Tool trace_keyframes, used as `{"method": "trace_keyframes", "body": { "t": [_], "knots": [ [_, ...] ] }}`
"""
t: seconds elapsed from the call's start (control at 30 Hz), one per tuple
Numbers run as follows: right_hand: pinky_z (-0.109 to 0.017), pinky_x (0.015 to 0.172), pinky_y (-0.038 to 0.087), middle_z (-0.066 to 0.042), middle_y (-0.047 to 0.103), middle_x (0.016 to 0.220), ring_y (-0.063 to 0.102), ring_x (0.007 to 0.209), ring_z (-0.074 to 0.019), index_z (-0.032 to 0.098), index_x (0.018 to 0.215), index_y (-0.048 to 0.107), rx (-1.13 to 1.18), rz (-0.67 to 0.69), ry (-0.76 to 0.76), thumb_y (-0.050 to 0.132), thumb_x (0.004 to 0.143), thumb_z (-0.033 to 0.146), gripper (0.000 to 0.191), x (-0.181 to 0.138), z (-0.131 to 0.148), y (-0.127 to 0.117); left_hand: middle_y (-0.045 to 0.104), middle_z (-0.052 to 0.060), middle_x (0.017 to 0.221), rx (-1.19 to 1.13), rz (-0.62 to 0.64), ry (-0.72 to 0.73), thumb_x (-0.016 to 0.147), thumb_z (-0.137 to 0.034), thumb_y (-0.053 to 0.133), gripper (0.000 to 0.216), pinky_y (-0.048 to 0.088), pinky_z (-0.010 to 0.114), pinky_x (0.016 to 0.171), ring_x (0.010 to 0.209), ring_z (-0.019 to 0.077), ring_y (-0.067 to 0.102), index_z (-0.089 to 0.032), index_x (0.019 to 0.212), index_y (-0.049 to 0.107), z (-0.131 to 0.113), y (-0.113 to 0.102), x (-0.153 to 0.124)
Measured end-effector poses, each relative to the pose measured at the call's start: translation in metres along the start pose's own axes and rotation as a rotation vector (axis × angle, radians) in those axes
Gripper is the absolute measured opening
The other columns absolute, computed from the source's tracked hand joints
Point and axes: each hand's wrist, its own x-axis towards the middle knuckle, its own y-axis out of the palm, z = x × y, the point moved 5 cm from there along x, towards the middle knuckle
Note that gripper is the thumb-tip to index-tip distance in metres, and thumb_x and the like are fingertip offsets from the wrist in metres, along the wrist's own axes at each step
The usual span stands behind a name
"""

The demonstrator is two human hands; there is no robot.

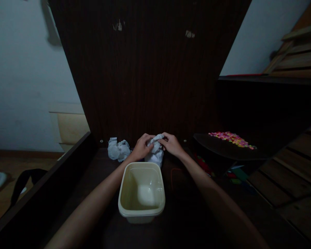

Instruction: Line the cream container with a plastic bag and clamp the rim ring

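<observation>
Both my hands meet behind a cream plastic tub [142, 211], at the back of the dark surface. My left hand [142, 148] is closed on the left side of a crumpled whitish bag [155, 157], thin like plastic or paper. From the right, my right hand [171, 143] pinches the bag's twisted top. What the bag holds, if anything, is hidden. The tub stands upright and uncovered between my forearms, with only its bare inside showing. Left of my left hand lies a second crumpled whitish piece [118, 149], touched by neither hand.
A tall dark wooden panel [150, 76] rises behind my hands. On the left runs a raised dark board [49, 180]. At right, a rounded shelf [209, 143] bears a pile of small pink and yellow pieces [233, 139]. Wooden slats [298, 173] lie further right.
</observation>
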Motion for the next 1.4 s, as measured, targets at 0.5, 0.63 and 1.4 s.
{"method": "trace_keyframes", "body": {
  "t": [0.5, 0.63, 1.4],
  "knots": [
    [-0.029, 0.048, 0.054, 0.003, 0.059, 0.065, 0.061, 0.055, -0.0155, 0.024, 0.079, 0.048, 0.234, -0.076, 0.193, 0.064, 0.084, 0.035, 0.02, 0.014, -0.002, -0.001, 0.057, 0.008, 0.112, 0.287, 0.098, 0.121, 0.079, -0.038, 0.077, 0.043, 0.052, 0.034, 0.087, 0.101, 0.0228, 0.06, -0.018, 0.113, 0.061, -0.002, -0.002, -0.005],
    [-0.026, 0.049, 0.054, 0.003, 0.058, 0.069, 0.061, 0.062, -0.0146, 0.024, 0.078, 0.046, 0.318, -0.109, 0.226, 0.067, 0.081, 0.034, 0.024, 0.02, -0.004, 0.0, 0.057, 0.012, 0.126, 0.278, 0.114, 0.127, 0.062, -0.04, 0.09, 0.066, 0.047, 0.039, 0.101, 0.119, 0.0287, 0.056, -0.018, 0.114, 0.055, -0.001, 0.002, -0.006],
    [-0.028, 0.062, 0.039, 0.001, 0.056, 0.066, 0.05, 0.067, -0.016, 0.02, 0.063, 0.064, 0.118, -0.162, 0.141, 0.071, 0.061, 0.033, 0.015, 0.017, 0.012, -0.045, 0.067, 0.013, 0.128, 0.214, 0.232, 0.052, 0.08, -0.008, 0.051, 0.068, 0.048, 0.041, 0.103, 0.115, 0.0247, 0.065, -0.016, 0.147, 0.041, 0.027, 0.003, -0.015]
  ]
}}
